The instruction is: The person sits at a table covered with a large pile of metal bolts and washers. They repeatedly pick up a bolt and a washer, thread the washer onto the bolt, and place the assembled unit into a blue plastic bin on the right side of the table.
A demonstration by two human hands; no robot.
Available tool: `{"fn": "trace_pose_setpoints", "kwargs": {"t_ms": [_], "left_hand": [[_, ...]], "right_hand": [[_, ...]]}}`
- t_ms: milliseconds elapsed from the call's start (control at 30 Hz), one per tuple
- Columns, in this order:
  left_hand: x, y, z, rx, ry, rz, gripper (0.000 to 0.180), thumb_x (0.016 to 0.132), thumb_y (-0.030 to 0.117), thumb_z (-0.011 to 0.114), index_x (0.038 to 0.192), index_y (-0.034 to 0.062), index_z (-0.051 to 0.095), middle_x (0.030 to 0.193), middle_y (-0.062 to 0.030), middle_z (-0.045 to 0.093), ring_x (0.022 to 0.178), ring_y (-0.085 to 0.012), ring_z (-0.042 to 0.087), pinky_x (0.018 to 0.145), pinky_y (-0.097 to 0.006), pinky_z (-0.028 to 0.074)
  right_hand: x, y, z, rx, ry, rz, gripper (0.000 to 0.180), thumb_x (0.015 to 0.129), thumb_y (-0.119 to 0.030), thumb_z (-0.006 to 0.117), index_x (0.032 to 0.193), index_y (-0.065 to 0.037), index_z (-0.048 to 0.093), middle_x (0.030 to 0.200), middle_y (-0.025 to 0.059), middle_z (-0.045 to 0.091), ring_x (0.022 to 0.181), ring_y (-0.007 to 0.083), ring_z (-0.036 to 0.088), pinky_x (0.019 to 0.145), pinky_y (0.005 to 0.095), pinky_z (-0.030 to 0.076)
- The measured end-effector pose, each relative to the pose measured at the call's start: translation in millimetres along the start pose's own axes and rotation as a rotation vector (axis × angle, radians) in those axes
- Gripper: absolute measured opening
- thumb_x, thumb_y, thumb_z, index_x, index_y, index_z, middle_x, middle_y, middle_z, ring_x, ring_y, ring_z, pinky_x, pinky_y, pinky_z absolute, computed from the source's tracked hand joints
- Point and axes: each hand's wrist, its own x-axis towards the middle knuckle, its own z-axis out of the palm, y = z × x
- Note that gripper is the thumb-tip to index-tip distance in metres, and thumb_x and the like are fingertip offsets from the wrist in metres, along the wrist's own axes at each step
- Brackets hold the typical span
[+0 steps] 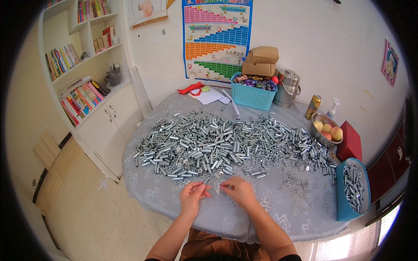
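My left hand (193,198) is closed near the front of the table, its thumb and fingertips pinching a short silver metal bolt or sleeve (207,180) that points up and away. Just to its right, my right hand (237,190) has its fingertips pinched together. Whatever is between them is too small to make out. Beyond both hands spreads a wide heap of silver metal sleeves and bolts (209,145), with washers mixed in. Several small pale rings (296,185) lie scattered to the right of my right hand.
A grey patterned cloth (161,200) covers the table. At right stand a blue bin of metal parts (339,195), a red box (349,141) and a steel bowl of fruit (319,135). A turquoise basket (253,95), metal pot (285,96), drink can (312,107) and papers (209,96) sit behind.
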Motion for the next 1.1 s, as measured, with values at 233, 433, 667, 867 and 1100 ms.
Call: {"fn": "trace_pose_setpoints", "kwargs": {"t_ms": [233, 433, 667, 867, 1100], "left_hand": [[-0.2, -0.9, 2.6, 0.012, -0.022, -0.011, 0.012, 0.084, 0.004, 0.056, 0.095, -0.0021, 0.055, 0.087, -0.0155, 0.063, 0.064, -0.0139, 0.058, 0.063, -0.031, 0.053], [0.4, -2.9, 1.3, 0.055, -0.042, -0.024, 0.01, 0.085, 0.002, 0.053, 0.094, -0.0017, 0.055, 0.087, -0.0168, 0.063, 0.063, -0.0145, 0.057, 0.062, -0.031, 0.052], [-0.8, -2.9, 0.8, 0.12, -0.104, -0.032, 0.007, 0.085, 0.002, 0.054, 0.09, -0.0018, 0.057, 0.087, -0.0172, 0.064, 0.063, -0.0141, 0.058, 0.06, -0.028, 0.051], [-2.2, -1.6, 3.2, 0.143, -0.143, -0.04, 0.007, 0.085, 0.002, 0.055, 0.09, -0.0019, 0.057, 0.087, -0.0178, 0.064, 0.063, -0.0146, 0.059, 0.06, -0.028, 0.052], [-1.7, -1.7, 3.3, 0.125, -0.128, -0.053, 0.007, 0.085, 0.003, 0.054, 0.09, -0.0021, 0.056, 0.087, -0.0171, 0.064, 0.063, -0.0147, 0.059, 0.061, -0.029, 0.053]], "right_hand": [[-5.3, -0.8, 10.4, -0.191, 0.029, -0.129, 0.018, 0.068, -0.019, 0.07, 0.083, -0.01, 0.067, 0.079, 0.0077, 0.061, 0.08, 0.0274, 0.058, 0.068, 0.0362, 0.047], [-3.9, -0.4, 10.6, -0.182, 0.075, -0.108, 0.013, 0.069, -0.015, 0.069, 0.079, -0.006, 0.066, 0.075, 0.0083, 0.061, 0.074, 0.0266, 0.058, 0.064, 0.0351, 0.046], [-0.8, -12.1, 7.2, 0.317, 0.24, 0.196, 0.014, 0.08, -0.012, 0.065, 0.087, -0.001, 0.066, 0.072, 0.0046, 0.063, 0.063, 0.0094, 0.055, 0.055, 0.022, 0.043], [-4.0, -16.3, 9.2, 0.42, 0.211, 0.19, 0.015, 0.081, -0.01, 0.064, 0.091, 0.001, 0.066, 0.078, 0.0062, 0.066, 0.07, 0.0089, 0.059, 0.06, 0.0207, 0.046], [-1.4, -19.2, 6.9, 0.075, 0.242, -0.3, 0.017, 0.08, -0.004, 0.061, 0.097, -0.004, 0.066, 0.084, 0.0116, 0.066, 0.072, 0.0144, 0.062, 0.064, 0.0233, 0.048]]}}
